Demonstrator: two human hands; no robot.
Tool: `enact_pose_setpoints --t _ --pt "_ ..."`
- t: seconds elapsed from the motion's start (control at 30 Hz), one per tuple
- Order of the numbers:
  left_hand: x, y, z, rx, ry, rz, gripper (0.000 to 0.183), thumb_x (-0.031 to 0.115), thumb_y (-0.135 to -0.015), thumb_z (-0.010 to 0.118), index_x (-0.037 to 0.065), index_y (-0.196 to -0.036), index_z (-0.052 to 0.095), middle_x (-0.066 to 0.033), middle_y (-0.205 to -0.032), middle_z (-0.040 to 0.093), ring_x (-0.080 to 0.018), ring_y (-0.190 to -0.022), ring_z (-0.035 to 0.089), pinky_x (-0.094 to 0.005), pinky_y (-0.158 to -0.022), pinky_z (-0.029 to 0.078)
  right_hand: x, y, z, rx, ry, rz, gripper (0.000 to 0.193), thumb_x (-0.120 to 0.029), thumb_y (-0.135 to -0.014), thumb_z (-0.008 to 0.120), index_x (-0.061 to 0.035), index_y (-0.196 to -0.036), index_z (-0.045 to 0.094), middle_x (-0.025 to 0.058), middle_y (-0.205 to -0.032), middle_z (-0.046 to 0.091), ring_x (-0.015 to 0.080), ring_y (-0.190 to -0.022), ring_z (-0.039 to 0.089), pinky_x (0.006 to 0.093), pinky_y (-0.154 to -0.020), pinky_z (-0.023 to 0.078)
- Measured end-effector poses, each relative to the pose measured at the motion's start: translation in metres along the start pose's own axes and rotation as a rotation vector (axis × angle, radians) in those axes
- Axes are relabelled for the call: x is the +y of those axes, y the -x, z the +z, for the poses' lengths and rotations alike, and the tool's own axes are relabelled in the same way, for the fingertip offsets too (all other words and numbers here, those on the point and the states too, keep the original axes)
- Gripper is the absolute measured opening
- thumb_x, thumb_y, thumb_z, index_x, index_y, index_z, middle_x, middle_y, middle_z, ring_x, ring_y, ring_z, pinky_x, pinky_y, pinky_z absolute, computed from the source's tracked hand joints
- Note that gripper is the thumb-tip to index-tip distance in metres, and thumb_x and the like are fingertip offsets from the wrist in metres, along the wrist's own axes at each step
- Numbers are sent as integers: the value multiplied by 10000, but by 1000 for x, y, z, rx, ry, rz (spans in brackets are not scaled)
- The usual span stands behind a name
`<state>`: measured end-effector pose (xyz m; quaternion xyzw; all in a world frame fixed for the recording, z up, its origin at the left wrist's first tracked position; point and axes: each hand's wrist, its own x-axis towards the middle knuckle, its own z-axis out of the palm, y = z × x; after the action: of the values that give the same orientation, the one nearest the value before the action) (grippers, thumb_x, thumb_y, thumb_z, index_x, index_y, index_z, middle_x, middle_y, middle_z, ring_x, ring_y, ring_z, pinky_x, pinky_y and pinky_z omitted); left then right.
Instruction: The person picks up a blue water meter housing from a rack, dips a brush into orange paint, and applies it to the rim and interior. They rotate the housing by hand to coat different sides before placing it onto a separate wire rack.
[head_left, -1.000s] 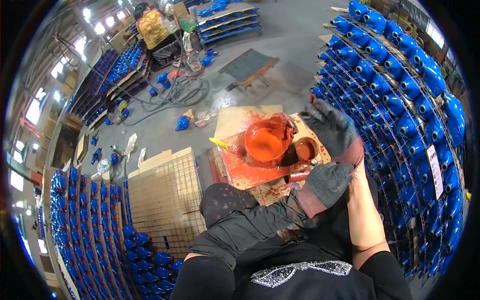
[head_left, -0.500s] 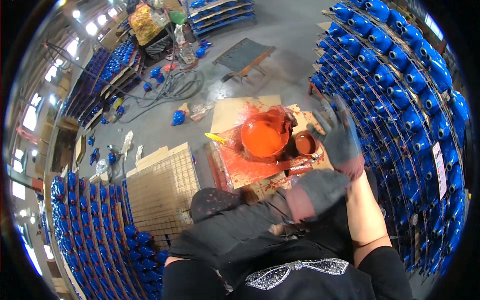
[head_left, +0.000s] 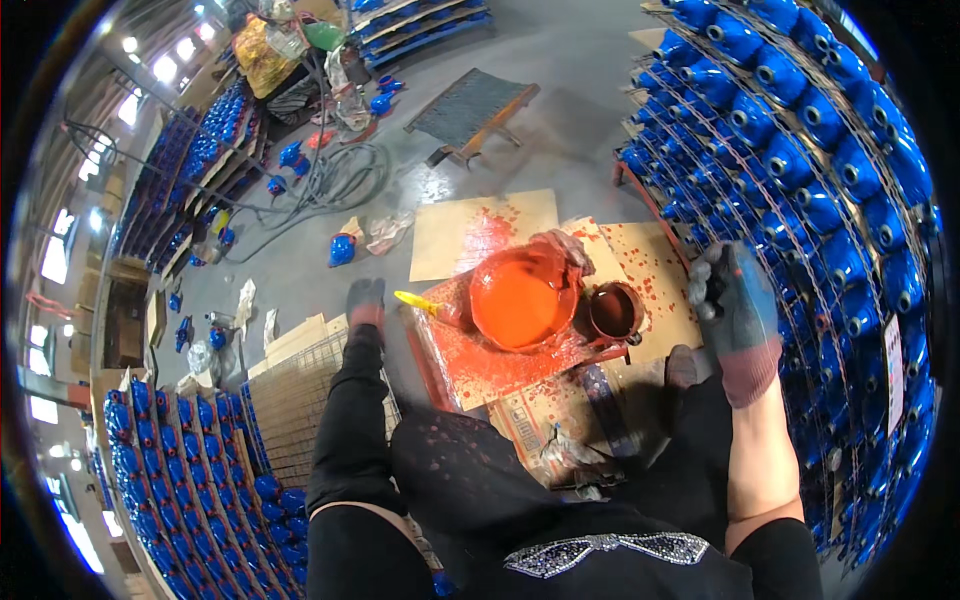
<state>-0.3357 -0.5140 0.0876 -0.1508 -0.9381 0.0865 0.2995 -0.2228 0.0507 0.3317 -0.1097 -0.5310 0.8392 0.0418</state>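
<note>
My left hand, in a dark glove with a reddish cuff, reaches forward beside a paintbrush with a yellow handle. Its fingers look stretched out, with nothing seen in them. On the right, my right hand, gloved in grey and blue, hangs by the rack of blue parts with its fingers curled in; whatever may lie inside them is hidden. Between the hands stands a bowl of orange-red paint. A smaller pot of dark red paint sits against its right side.
Paint-spattered cardboard lies under the bowl. A tall wire rack of blue rounded castings rises close on the right. More blue castings fill racks at lower left. Ahead are a low dark-topped bench and a coiled hose.
My left hand has left my right wrist and swung across to the left. The fingers of my right hand, spread before, have curled in. The view has shifted slightly.
</note>
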Motion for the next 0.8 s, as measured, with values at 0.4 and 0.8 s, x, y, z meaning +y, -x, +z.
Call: enact_pose_setpoints --t 0.4,0.8 --pt "61 -22 -3 -477 1320 -1281 295 362 -885 636 66 -887 634 -52 -603 539 -166 -436 504 -294 -404 410 1 3 -16 -196 424 -60 283 -182 -968 482 21 -1113 616 97 -907 667 153 -753 629 250 -616 463" --pt "50 -18 -19 -426 1246 -1274 261 340 -889 600 95 -969 644 -62 -808 616 -170 -669 598 -303 -488 467 -9 18 -18 -209 444 -78 228 -118 -944 537 21 -1089 646 68 -924 668 132 -787 627 256 -695 483"
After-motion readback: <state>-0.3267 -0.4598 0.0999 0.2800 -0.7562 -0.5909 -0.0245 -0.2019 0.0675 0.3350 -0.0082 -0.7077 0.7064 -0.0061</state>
